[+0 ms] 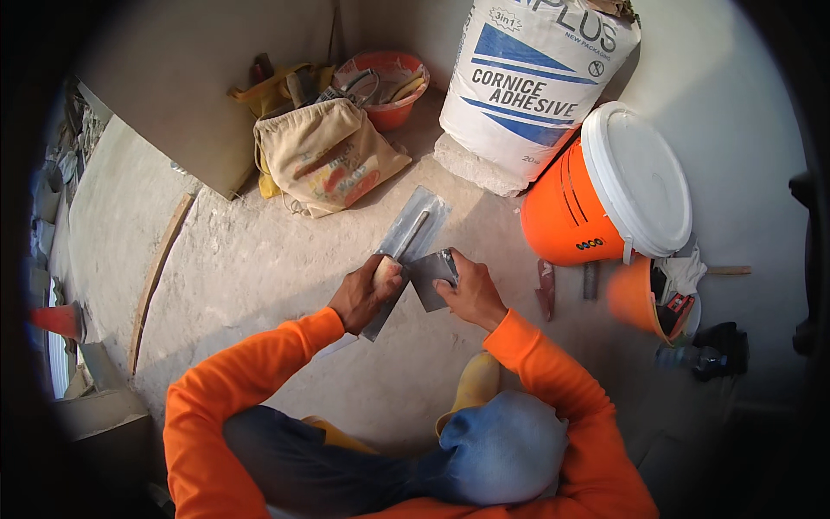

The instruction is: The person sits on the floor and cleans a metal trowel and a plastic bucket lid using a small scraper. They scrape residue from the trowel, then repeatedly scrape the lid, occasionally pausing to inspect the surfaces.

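My left hand [356,298] is closed around the pale handle of a plastering trowel [432,212], whose long metal blade points away and to the right. Between thumb and fingers, my right hand [477,294] grips a flat dark-grey rectangular scraper [427,284]. The scraper lies close against the trowel by its handle; whether they touch, I cannot tell. Both tools are held above the concrete floor, in front of my knees. Orange sleeves cover both forearms.
A cloth drawstring bag [322,156] and a red basin [399,114] of tools stand at the far left. Far right are a white-and-blue powder sack [519,95], an orange lidded bucket [566,212] and a smaller orange bucket [629,294]. A wooden strip [157,281] lies left.
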`<act>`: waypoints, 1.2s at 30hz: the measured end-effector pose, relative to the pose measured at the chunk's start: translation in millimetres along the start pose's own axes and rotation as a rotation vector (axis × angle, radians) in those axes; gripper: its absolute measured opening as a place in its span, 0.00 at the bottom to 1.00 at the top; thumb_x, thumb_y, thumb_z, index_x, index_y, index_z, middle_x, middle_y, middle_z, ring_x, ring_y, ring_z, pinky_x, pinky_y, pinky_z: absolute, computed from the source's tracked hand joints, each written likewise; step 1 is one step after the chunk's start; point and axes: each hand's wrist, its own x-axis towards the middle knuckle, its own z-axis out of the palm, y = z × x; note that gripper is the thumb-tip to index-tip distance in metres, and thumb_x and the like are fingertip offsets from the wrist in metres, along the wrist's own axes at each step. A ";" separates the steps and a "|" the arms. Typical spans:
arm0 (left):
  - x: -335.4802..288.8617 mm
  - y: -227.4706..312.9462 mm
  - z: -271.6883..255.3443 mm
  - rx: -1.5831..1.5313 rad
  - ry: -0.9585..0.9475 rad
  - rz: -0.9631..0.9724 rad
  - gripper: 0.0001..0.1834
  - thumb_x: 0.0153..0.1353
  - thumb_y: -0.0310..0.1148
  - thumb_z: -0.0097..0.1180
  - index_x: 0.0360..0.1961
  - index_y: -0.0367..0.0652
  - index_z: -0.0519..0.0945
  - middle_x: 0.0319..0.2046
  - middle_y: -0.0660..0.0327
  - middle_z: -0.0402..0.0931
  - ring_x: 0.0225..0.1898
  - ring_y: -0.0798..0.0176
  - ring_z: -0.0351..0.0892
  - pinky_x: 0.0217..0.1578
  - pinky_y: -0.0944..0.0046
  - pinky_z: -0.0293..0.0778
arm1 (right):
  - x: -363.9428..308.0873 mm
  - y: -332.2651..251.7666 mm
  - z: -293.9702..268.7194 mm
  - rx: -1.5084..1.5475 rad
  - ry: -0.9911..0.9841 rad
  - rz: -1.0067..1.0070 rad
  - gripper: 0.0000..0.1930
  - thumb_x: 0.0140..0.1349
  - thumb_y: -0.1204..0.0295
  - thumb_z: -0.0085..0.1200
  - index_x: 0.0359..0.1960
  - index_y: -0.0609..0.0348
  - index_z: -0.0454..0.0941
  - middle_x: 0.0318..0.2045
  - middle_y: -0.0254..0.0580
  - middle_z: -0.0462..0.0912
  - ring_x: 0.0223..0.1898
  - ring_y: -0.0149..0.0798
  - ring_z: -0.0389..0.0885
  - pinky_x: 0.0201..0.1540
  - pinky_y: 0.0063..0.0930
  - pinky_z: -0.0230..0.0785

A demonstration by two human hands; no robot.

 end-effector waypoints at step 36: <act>-5.4 12.9 4.1 0.144 -0.136 -0.146 0.37 0.78 0.62 0.49 0.67 0.37 0.73 0.46 0.37 0.85 0.40 0.43 0.89 0.45 0.47 0.81 | -6.0 13.3 -26.9 -0.783 0.237 -0.317 0.30 0.63 0.80 0.54 0.65 0.37 0.85 0.60 0.33 0.87 0.51 0.44 0.77 0.52 0.41 0.69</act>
